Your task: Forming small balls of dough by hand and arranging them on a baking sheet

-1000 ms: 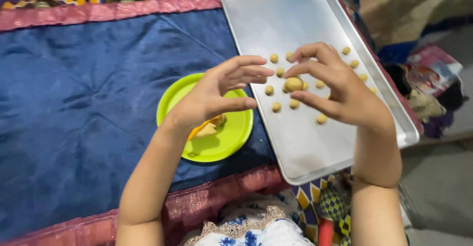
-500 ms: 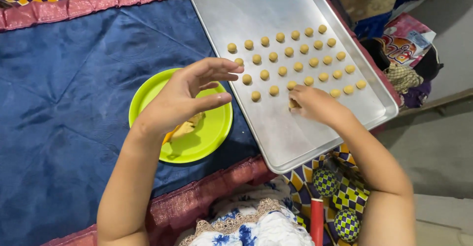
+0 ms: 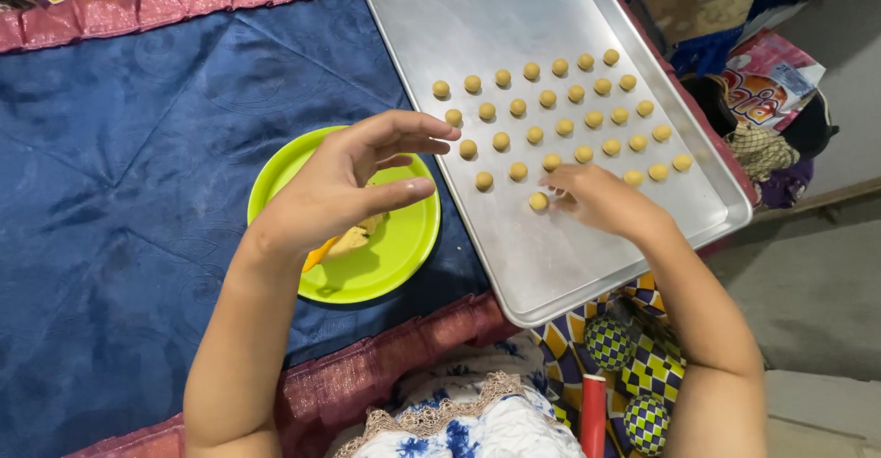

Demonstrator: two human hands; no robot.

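Blue quilted cloth w/ a pink border [image 3: 119, 146] covers the work surface; on it sits a big rectangular silver metal baking tray [image 3: 477, 17], angled, w/ rows of small round tan dough balls [image 3: 564, 128] laid out approx. evenly, none touching. Beside the tray's near-left edge is a round lime-green plastic plate [image 3: 404, 247] holding a lump of the same tan dough [image 3: 353, 238], partly hidden under the left hand [image 3: 344, 187]. That hand hovers over the plate, fingers spread and loose, holding nothing. Right hand [image 3: 596, 201] is low on the tray, fingertips pinched at one tan dough ball [image 3: 538, 202] that sits at the start of a new near row; can't tell for sure if it's gripped or just touched, prob. just being set down. To do this well, I'd judge: place the ball in line w/ the row above, same gap as its neighbours, let go straight up so it doesn't roll or flatten, and keep the wrist clear of the finished rows.
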